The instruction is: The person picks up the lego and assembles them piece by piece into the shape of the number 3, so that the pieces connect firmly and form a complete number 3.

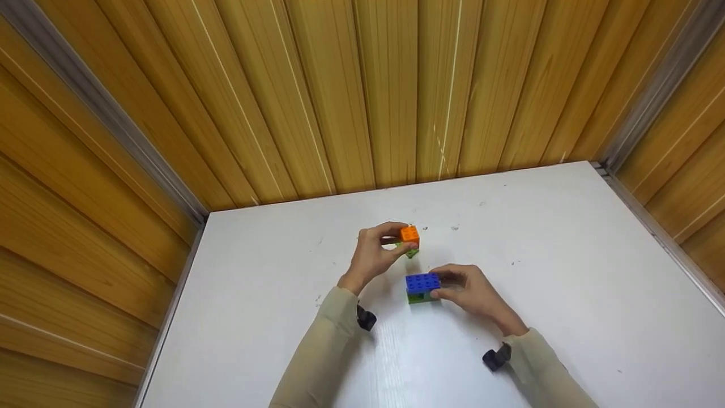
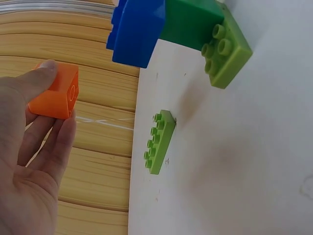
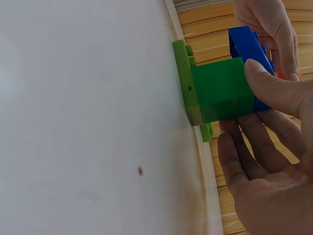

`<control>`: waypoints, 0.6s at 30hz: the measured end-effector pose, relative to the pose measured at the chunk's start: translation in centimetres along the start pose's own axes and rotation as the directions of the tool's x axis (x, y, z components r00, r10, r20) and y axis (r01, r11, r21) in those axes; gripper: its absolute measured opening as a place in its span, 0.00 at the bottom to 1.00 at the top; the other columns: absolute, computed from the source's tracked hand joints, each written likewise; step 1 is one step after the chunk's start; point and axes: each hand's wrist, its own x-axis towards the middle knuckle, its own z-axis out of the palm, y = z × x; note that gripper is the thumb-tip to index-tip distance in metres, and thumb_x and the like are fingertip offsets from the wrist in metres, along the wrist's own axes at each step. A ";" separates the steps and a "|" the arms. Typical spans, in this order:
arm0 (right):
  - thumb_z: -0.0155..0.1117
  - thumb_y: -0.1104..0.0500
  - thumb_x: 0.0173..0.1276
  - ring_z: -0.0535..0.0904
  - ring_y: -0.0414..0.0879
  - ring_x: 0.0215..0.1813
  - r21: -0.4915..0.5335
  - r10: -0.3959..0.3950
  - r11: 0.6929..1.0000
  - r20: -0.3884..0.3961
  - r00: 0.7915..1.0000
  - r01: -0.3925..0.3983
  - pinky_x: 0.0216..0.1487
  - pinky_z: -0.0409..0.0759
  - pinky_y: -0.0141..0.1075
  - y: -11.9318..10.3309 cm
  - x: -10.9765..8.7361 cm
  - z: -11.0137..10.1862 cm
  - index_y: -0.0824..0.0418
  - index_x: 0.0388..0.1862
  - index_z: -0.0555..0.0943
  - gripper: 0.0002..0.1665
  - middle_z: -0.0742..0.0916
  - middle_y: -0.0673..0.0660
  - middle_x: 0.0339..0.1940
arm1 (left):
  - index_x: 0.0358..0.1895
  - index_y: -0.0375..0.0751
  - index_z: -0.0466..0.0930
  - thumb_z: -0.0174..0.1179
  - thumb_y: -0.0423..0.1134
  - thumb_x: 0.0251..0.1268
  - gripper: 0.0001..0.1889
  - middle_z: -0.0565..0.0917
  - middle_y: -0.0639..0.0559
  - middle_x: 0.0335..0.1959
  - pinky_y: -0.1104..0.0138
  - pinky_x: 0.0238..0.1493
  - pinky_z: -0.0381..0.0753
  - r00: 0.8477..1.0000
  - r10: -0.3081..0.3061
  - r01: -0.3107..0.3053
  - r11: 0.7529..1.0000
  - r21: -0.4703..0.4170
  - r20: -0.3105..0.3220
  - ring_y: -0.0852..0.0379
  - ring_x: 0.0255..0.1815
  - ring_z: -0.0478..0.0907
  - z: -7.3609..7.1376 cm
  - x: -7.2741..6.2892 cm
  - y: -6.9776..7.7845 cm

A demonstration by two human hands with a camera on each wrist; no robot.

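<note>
My left hand (image 1: 375,252) pinches an orange block (image 1: 409,235) between thumb and fingers. In the left wrist view the orange block (image 2: 57,93) is up off the table. Below and beyond it a flat light green brick (image 2: 160,142) lies on the table, studs up, partly hidden in the head view. Nearer to me stands a stack: a light green base brick (image 3: 185,81), a dark green block (image 3: 222,90) on one end, and a long blue brick (image 1: 422,281) across the top. My right hand (image 1: 467,289) grips the stack's right end, thumb at the blue brick and dark green block.
The white table (image 1: 272,328) shows small marks and scuffs. Wood-patterned panels (image 1: 385,96) stand along its back and sides, with metal rails in the corners. Each wrist wears a small black camera (image 1: 366,318).
</note>
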 end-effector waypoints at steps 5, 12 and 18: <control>0.79 0.57 0.68 0.87 0.56 0.59 -0.006 -0.001 1.000 -0.008 1.000 0.001 0.66 0.82 0.53 0.0 0.0 0.1 0.62 0.61 0.87 0.24 0.90 0.62 0.59 | 0.60 0.45 0.88 0.76 0.45 0.67 0.21 0.92 0.51 0.51 0.62 0.60 0.86 1.000 0.023 -0.023 1.000 -0.008 0.000 0.57 0.52 0.90 -0.3 -0.4 0.3; 0.80 0.57 0.68 0.87 0.54 0.58 -0.025 -0.018 1.000 -0.009 1.000 0.017 0.64 0.83 0.52 0.2 0.0 0.0 0.62 0.62 0.87 0.25 0.91 0.61 0.58 | 0.60 0.46 0.88 0.76 0.45 0.66 0.21 0.92 0.52 0.52 0.59 0.61 0.86 0.999 0.022 -0.022 1.000 -0.020 0.023 0.59 0.54 0.89 -0.4 -0.7 0.9; 0.80 0.57 0.68 0.88 0.55 0.57 -0.016 -0.049 0.999 0.000 0.999 0.049 0.62 0.85 0.43 0.4 0.1 0.0 0.63 0.62 0.87 0.25 0.91 0.61 0.57 | 0.60 0.44 0.88 0.77 0.43 0.66 0.21 0.92 0.51 0.52 0.65 0.59 0.86 0.997 0.065 -0.065 0.998 -0.014 0.027 0.57 0.53 0.90 -0.4 -1.3 1.5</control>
